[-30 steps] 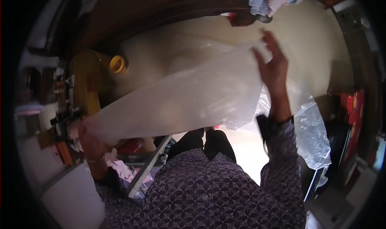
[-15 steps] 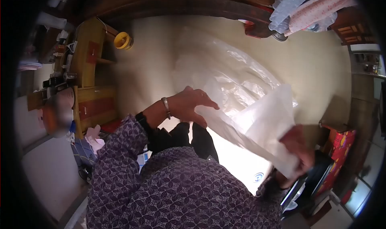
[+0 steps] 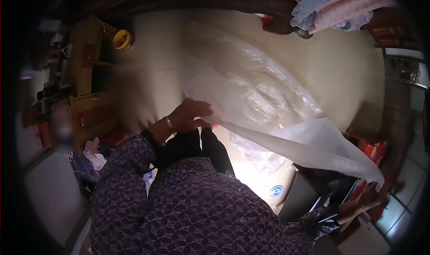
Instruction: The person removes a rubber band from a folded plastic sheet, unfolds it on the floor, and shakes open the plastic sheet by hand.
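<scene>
A large translucent plastic sheet (image 3: 260, 100) spreads over the floor in front of me. Its near edge is lifted and pulled into a long fold between my hands. My left hand (image 3: 191, 114), with a bracelet at the wrist, pinches one end of that edge near my knees. Far out to the right, my right hand (image 3: 368, 199) grips the other end, its fingers closed on a gathered corner. Loose wrinkles run through the sheet beyond, and part of it hangs down beside my legs.
A yellow bucket (image 3: 123, 39) stands at the far left beside a wooden cabinet (image 3: 92, 116). Pink cloth (image 3: 95, 154) lies left of me. Rolled plastic and spotted cloth (image 3: 351, 6) sit at the back right. A dark box-like object (image 3: 301, 194) is close by my right arm.
My right hand has moved outward to the right, drawing the sheet's edge longer and tauter. My left hand has shifted slightly left, and its fingers have closed on the edge.
</scene>
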The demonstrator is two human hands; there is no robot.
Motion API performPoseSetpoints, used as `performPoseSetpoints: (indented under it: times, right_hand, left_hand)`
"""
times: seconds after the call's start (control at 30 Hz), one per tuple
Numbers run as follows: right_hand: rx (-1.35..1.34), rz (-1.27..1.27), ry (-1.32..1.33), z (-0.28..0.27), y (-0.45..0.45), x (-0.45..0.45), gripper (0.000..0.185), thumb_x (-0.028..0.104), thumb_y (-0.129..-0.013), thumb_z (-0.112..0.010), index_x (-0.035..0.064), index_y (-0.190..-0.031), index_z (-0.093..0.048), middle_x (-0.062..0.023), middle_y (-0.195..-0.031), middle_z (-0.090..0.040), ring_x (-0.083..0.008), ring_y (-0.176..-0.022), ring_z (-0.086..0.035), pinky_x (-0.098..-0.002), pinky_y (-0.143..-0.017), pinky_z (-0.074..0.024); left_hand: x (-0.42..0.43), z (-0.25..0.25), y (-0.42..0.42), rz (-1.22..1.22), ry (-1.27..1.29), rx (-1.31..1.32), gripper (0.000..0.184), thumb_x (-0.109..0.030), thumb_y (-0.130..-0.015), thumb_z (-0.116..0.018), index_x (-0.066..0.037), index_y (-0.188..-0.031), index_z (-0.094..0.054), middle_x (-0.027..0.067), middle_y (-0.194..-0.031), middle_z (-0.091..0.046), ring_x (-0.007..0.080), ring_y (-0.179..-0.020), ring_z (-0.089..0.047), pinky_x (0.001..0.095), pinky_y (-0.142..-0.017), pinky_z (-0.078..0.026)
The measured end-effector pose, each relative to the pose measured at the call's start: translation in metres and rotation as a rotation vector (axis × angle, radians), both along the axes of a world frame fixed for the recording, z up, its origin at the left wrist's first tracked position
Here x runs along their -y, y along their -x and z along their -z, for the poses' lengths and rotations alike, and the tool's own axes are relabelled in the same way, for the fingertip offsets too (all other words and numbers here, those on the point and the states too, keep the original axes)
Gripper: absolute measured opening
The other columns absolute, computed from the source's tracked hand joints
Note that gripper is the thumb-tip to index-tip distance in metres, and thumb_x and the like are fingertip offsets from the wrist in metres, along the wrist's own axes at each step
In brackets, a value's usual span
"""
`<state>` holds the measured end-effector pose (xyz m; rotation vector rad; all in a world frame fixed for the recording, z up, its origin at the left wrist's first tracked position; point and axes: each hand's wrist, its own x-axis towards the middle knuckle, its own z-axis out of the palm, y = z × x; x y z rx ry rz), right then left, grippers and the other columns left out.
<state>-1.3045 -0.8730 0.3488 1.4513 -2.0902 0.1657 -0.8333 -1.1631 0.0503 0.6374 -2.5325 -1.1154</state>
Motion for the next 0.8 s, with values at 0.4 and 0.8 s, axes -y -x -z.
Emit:
performPoseSetpoints:
  times: [0.4,0.8]
  right_hand:
    - [0.846,-0.546,-0.039,0.073,-0.009,0.372,0.044,0.016,-0.094,-0.041,-0.0039,-0.133,-0.038,-0.0147,-0.132,-0.048,-0.0241,-0.123,-0.046,-0.0327,-0.1,-0.0397]
    - [0.904,-0.381,-0.39,0.14,-0.283,0.269,0.088,0.03,-0.064,-0.082,-0.0015,-0.134,-0.039,-0.027,-0.133,-0.041,-0.0415,-0.126,-0.036,-0.0461,-0.1,-0.0354]
  left_hand:
    - [0.02,-0.073,-0.026,0.138,-1.366,0.266,0.021,-0.021,-0.087,-0.063,-0.002,-0.096,-0.067,0.007,-0.083,-0.07,0.0132,-0.073,-0.065,0.0265,-0.067,-0.05]
    - [0.134,-0.123,0.028,-0.107,-1.381,-0.278,0.019,-0.006,-0.088,-0.058,0.003,-0.105,-0.06,0.0088,-0.082,-0.066,0.0145,-0.067,-0.065,0.0244,-0.058,-0.051]
